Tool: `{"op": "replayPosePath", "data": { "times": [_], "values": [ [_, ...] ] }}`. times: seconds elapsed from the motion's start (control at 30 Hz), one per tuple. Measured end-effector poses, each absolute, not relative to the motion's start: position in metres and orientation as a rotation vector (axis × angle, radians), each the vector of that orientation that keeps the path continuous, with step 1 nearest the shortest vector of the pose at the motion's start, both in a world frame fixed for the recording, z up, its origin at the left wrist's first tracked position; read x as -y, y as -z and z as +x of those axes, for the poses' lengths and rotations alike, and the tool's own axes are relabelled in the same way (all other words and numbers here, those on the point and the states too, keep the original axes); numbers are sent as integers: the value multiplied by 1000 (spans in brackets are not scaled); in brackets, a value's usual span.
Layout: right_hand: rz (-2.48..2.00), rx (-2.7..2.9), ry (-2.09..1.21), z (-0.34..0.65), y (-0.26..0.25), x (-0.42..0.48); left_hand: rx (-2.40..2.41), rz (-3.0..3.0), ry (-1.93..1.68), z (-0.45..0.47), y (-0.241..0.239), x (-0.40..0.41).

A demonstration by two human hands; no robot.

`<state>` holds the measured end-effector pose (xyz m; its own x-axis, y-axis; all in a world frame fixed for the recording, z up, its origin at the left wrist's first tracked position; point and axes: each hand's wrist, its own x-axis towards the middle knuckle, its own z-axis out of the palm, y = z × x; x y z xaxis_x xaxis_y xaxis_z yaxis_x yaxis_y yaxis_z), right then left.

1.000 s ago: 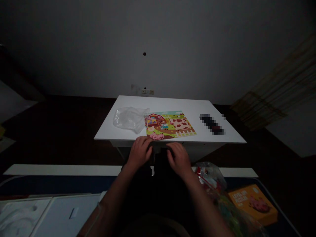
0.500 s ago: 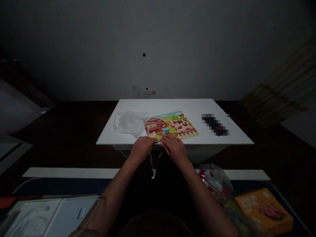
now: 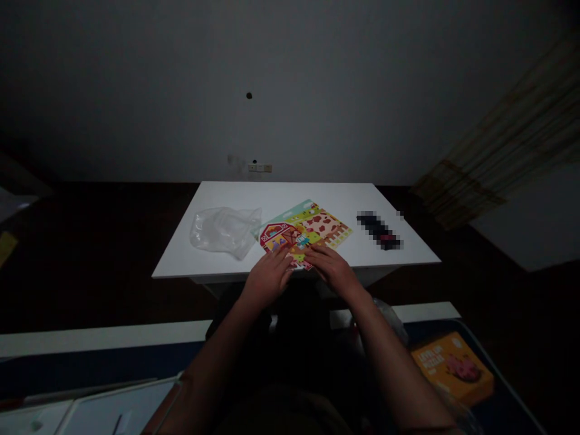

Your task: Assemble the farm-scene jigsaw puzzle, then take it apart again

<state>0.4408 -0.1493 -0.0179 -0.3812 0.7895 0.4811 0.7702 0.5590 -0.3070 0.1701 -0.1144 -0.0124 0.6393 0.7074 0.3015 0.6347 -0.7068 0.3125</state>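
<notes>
A colourful farm puzzle point(image 3: 308, 227) with a red barn and a spotted cow lies on the small white table point(image 3: 290, 199), turned at a slant. My left hand point(image 3: 268, 277) rests on its near left corner, fingers stretched flat. My right hand point(image 3: 334, 269) lies on its near edge, fingers also extended and pressing down. A crumpled clear plastic bag point(image 3: 224, 229) sits just left of the puzzle.
A dark blurred object point(image 3: 379, 230) lies on the table's right side. An orange puzzle box point(image 3: 452, 367) sits low at the right, near another plastic bag point(image 3: 389, 317). White flat things point(image 3: 90, 414) lie at the lower left. The room is dim.
Both hands moved up from the table's front edge onto the puzzle. The puzzle has turned, its right side swinging away from me.
</notes>
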Motion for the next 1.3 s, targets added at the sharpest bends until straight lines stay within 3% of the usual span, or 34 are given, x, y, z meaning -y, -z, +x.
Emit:
{"op": "replayPosePath", "data": {
  "times": [0.27,0.5,1.07,1.3],
  "values": [
    [-1355,2132,-65,444,18,156,-1086,2560,-515,166,-1,113],
    [-1498,1989,-123,446,7,157,-1231,2343,-836,165,0,90],
    [-1465,2123,5,412,9,169,-1119,2797,-509,157,10,115],
    [-1435,2114,-34,430,0,158,-1132,2654,-597,166,2,111]
  ]
}}
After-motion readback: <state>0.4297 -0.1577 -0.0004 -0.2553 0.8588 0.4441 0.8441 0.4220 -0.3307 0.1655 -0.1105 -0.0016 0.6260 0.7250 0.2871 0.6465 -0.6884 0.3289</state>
